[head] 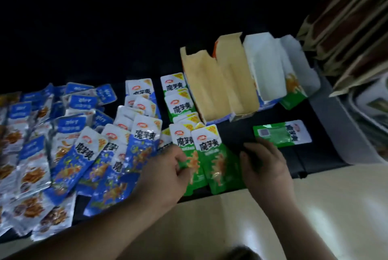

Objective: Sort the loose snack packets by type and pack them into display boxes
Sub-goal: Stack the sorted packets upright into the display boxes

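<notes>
My left hand (pixel 165 167) pinches a green packet (pixel 184 140) at mid-body. My right hand (pixel 262 165) lies just beside its neighbour; I cannot tell its grasp. The packet is judged light, limp and slick, so grip a sealed edge. The boxes (pixel 231 83) stand open beyond my right hand.

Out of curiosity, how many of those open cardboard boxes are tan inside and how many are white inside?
Boxes tan inside: 2
Boxes white inside: 2
Total: 4 open boxes
</notes>
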`<control>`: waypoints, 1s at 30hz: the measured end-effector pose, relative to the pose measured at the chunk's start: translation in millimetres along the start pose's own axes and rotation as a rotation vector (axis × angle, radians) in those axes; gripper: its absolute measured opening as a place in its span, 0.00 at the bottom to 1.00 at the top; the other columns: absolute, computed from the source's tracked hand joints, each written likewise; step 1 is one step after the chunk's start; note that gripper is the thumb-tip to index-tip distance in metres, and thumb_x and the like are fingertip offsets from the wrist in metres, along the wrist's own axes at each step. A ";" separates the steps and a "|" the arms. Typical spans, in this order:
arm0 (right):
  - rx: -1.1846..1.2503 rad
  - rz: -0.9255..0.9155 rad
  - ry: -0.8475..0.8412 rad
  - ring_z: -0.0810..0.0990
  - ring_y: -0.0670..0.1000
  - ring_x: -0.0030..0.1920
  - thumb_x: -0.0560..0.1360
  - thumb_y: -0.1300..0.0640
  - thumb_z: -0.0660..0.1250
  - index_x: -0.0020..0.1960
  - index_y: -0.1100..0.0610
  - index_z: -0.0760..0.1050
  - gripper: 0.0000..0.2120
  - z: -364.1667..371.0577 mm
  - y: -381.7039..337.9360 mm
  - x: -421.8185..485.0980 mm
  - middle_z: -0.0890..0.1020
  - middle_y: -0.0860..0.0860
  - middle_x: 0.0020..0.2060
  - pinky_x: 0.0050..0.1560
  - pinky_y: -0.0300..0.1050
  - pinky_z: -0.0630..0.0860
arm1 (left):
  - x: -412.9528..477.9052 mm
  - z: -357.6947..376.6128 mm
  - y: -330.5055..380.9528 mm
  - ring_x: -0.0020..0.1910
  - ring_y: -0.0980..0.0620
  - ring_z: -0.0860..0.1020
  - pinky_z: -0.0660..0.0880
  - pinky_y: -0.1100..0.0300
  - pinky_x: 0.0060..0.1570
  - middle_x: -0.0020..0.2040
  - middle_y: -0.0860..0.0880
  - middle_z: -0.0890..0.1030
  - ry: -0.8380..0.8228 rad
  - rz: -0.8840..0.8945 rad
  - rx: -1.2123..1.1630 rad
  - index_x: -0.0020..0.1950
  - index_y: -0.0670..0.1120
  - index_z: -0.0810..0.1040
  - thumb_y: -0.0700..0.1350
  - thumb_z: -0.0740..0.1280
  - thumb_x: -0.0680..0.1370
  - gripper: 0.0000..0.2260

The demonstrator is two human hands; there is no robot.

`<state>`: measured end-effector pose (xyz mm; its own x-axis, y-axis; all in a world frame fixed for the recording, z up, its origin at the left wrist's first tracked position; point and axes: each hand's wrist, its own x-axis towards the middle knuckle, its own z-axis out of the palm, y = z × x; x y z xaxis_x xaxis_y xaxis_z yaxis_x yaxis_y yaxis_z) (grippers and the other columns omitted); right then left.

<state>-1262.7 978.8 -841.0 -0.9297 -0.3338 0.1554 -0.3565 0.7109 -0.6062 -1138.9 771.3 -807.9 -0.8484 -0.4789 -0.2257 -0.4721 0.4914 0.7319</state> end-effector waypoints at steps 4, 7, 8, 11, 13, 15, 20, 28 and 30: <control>-0.250 0.149 -0.049 0.63 0.69 0.77 0.72 0.56 0.65 0.72 0.53 0.75 0.27 -16.6 42.9 34.7 0.69 0.63 0.76 0.75 0.69 0.61 | 23.7 -4.9 11.4 0.29 0.53 0.74 0.69 0.56 0.31 0.28 0.50 0.73 -0.057 0.130 0.357 0.56 0.54 0.75 0.53 0.72 0.77 0.11; -0.251 0.263 -0.263 0.46 0.60 0.83 0.75 0.52 0.68 0.79 0.43 0.64 0.34 -26.0 51.9 54.3 0.56 0.53 0.83 0.79 0.64 0.48 | 34.4 -5.2 29.5 0.28 0.55 0.70 0.70 0.55 0.33 0.29 0.50 0.71 -0.185 0.252 0.372 0.58 0.54 0.76 0.51 0.70 0.79 0.09; -0.242 0.259 -0.282 0.46 0.59 0.83 0.75 0.47 0.69 0.78 0.42 0.65 0.32 -26.6 54.4 58.1 0.58 0.52 0.82 0.79 0.64 0.49 | 36.7 -4.4 34.3 0.28 0.55 0.70 0.70 0.56 0.34 0.29 0.50 0.71 -0.231 0.252 0.378 0.59 0.54 0.76 0.50 0.70 0.80 0.09; -0.211 0.199 -0.214 0.64 0.64 0.77 0.66 0.35 0.75 0.64 0.49 0.80 0.31 -32.9 65.5 51.7 0.76 0.56 0.69 0.73 0.64 0.65 | 34.9 6.4 46.2 0.30 0.54 0.73 0.73 0.57 0.36 0.32 0.49 0.76 -0.325 0.124 0.308 0.53 0.53 0.77 0.47 0.72 0.79 0.05; -0.170 0.173 -0.188 0.71 0.66 0.70 0.61 0.41 0.83 0.57 0.54 0.82 0.30 -32.5 65.0 36.4 0.79 0.57 0.60 0.68 0.62 0.72 | 30.0 12.4 49.0 0.33 0.54 0.76 0.77 0.57 0.40 0.34 0.50 0.79 -0.347 0.062 0.290 0.46 0.56 0.76 0.47 0.73 0.78 0.07; -0.148 0.181 -0.119 0.76 0.66 0.63 0.63 0.51 0.83 0.55 0.56 0.82 0.23 -33.0 59.3 21.8 0.78 0.58 0.57 0.58 0.57 0.77 | 28.6 19.4 52.9 0.32 0.59 0.76 0.76 0.60 0.38 0.33 0.53 0.79 -0.372 0.066 0.311 0.42 0.57 0.76 0.46 0.72 0.77 0.09; -0.095 0.173 -0.026 0.79 0.58 0.43 0.72 0.51 0.67 0.42 0.51 0.79 0.04 -37.8 56.8 -6.7 0.78 0.47 0.45 0.33 0.46 0.74 | 15.3 54.4 81.5 0.32 0.62 0.79 0.76 0.63 0.36 0.33 0.56 0.82 -0.239 -0.019 0.094 0.41 0.52 0.82 0.42 0.71 0.76 0.07; -0.297 0.204 0.021 0.74 0.60 0.50 0.61 0.24 0.66 0.46 0.56 0.78 0.35 -33.6 54.3 -4.5 0.75 0.53 0.46 0.43 0.55 0.78 | -13.6 104.5 91.8 0.35 0.64 0.79 0.75 0.67 0.37 0.36 0.58 0.82 -0.247 -0.083 -0.114 0.42 0.53 0.83 0.40 0.72 0.78 0.08; -0.351 0.236 -0.049 0.74 0.60 0.51 0.58 0.25 0.70 0.47 0.56 0.76 0.36 -30.7 45.0 -1.4 0.75 0.53 0.47 0.45 0.56 0.79 | -12.2 103.1 89.4 0.35 0.60 0.80 0.77 0.61 0.39 0.38 0.58 0.83 -0.220 -0.095 -0.134 0.42 0.54 0.83 0.40 0.72 0.77 0.08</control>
<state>-1280.2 1030.2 -844.5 -0.9871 -0.1598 0.0020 -0.1522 0.9362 -0.3167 -1195.5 896.1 -806.1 -0.8405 -0.3413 -0.4209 -0.5284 0.3439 0.7762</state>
